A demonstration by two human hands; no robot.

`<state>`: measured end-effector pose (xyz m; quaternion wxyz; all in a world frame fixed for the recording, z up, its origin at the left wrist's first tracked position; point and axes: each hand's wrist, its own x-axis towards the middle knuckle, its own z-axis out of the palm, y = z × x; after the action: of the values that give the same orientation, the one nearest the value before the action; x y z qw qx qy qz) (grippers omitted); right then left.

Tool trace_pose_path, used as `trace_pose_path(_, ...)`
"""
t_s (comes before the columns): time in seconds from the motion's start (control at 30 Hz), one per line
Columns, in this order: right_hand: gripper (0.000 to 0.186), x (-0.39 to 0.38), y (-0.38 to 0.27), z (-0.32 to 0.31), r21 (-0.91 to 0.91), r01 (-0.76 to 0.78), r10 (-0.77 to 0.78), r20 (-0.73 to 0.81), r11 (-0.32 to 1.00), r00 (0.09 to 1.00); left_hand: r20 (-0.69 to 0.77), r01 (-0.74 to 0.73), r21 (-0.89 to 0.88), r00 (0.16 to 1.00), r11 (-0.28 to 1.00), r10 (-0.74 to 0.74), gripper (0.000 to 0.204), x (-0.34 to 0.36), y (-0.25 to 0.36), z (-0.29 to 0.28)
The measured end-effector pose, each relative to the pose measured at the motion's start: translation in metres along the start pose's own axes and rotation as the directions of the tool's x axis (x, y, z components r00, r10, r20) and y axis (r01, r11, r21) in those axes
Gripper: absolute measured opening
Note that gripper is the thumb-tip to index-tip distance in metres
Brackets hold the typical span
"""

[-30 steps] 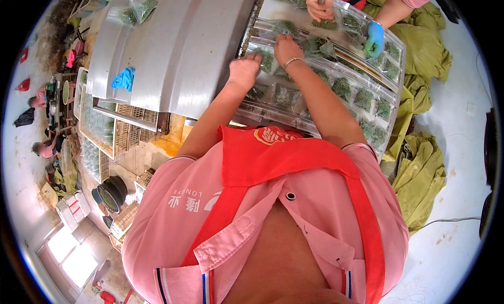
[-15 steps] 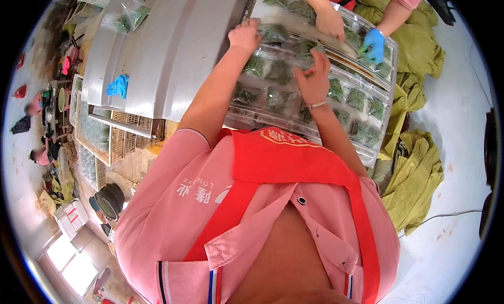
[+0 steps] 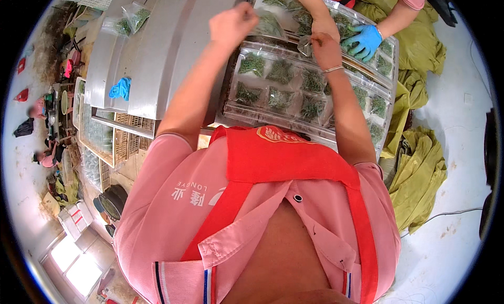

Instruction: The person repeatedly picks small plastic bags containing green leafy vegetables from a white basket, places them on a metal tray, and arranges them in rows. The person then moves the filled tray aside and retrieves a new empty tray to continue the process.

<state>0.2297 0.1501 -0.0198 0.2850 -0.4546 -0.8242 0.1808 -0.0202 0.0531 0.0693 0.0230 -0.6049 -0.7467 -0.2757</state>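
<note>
Clear plastic bags of small green pieces [image 3: 280, 71] lie in rows in the metal-edged bed of a machine [image 3: 391, 91] before me. My left hand [image 3: 232, 27] is at the bed's far left corner, slightly blurred, its fingers closed at the edge of a clear bag [image 3: 269, 25]. My right hand [image 3: 326, 51] reaches to the bar between the far and near rows. Its fingertips pinch the clear end of a plastic bag [image 3: 304, 45]. The green contents are too small to name.
Across the bed a co-worker's blue-gloved hand [image 3: 363, 43] spreads over the bags; the other arm [image 3: 320, 15] passes by my right hand. A grey metal lid [image 3: 173, 47] on the left carries a blue glove [image 3: 120, 88] and two bags [image 3: 137, 18]. Yellow-green sacks [image 3: 420, 173] lie right.
My left hand has lifted off the bags and moved left and away. My right hand has moved away from me to the bar and closed. The co-worker's gloved hand has spread out.
</note>
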Motion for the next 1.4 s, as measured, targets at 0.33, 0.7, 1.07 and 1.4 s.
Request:
trace_pose_path(0.33, 0.011, 0.041, -0.1, -0.08, 0.291, -0.103, -0.042, 0.452, 0.951, 0.891, -0.339, 0.398, -0.321, 0.799, 0.859, -0.497, 0.02, -0.051, -0.165, -0.148)
trace_pose_path(0.7, 0.021, 0.109, -0.347, 0.043, 0.353, 0.872, -0.925, -0.043, 0.34, 0.378, -0.227, 0.557, -0.545, 0.621, 0.626, -0.75, 0.031, -0.138, -0.243, -0.146)
trace_pose_path(1.07, 0.033, 0.016, -0.305, 0.101, 0.328, 0.679, -0.702, -0.063, 0.657, 0.71, -0.299, 0.259, -0.308, 0.887, 0.915, -0.352, 0.013, -0.163, -0.112, -0.122)
trace_pose_path(1.4, 0.041, -0.104, -0.021, -0.011, -0.138, 0.215, -0.177, 0.244, 0.967, 0.953, 0.371, -0.167, -0.163, 0.903, 0.972, 0.218, 0.052, -0.13, 0.001, 0.022)
